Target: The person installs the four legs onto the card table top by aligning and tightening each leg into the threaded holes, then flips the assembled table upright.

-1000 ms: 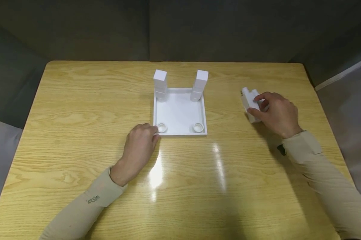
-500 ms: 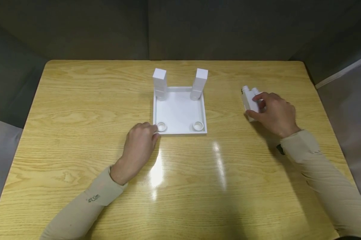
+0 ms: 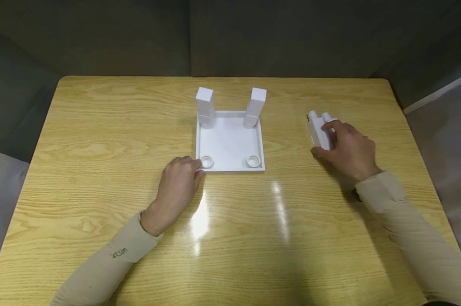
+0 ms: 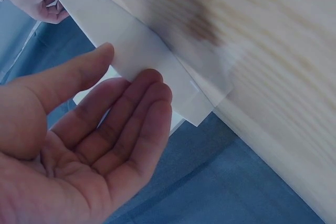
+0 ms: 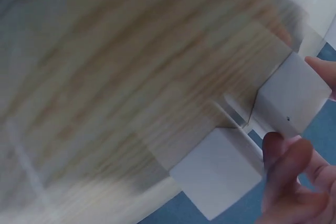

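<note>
A white square tabletop with a raised rim lies upside down on the wooden table. Two white legs, left and right, stand upright in its far corners. Round sockets, left and right, sit in the near corners. At the near left corner, my left hand holds the rim between thumb and curled fingers. Off to the right, two loose white table legs with round ends lie side by side. My right hand pinches one leg, one fingertip in the gap between them.
The wooden table reaches past both arms, with bright light reflections in front of the tabletop. A dark curtain hangs behind its far edge. Grey panels, left and right, flank the table.
My right hand has shifted slightly left and its fingers have settled around the loose leg. The left hand and the tabletop stay where they were.
</note>
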A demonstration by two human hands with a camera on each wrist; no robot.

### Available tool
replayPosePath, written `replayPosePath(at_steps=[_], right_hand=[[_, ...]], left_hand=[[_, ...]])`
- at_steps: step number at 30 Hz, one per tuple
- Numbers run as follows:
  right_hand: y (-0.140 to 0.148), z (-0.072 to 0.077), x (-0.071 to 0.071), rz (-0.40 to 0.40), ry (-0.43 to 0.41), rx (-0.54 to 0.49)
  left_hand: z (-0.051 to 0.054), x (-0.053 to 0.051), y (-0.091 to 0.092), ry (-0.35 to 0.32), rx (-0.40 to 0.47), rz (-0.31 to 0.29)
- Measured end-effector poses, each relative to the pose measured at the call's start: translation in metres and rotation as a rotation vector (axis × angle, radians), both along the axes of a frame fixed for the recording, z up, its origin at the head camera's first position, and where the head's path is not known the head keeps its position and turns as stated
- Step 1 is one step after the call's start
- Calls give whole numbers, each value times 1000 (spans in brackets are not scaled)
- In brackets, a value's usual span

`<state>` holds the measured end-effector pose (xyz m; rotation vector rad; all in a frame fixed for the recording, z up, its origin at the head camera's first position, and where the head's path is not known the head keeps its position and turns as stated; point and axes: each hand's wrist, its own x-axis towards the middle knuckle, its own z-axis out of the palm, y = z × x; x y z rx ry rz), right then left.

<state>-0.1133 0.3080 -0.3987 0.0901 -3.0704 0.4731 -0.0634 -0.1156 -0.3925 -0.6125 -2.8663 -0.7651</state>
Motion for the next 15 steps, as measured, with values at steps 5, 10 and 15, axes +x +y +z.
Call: replayPosePath(at_steps=[5,10,15], right_hand=[[-3,-1,1,5,-9,28],[-4,-1,3,15,24,14],[-2,-2,5,19,114,-45]], left_hand=[[0,0,0,4,-1,3],[-1,0,0,13,1,2],[-2,-1,0,14,0,1]])
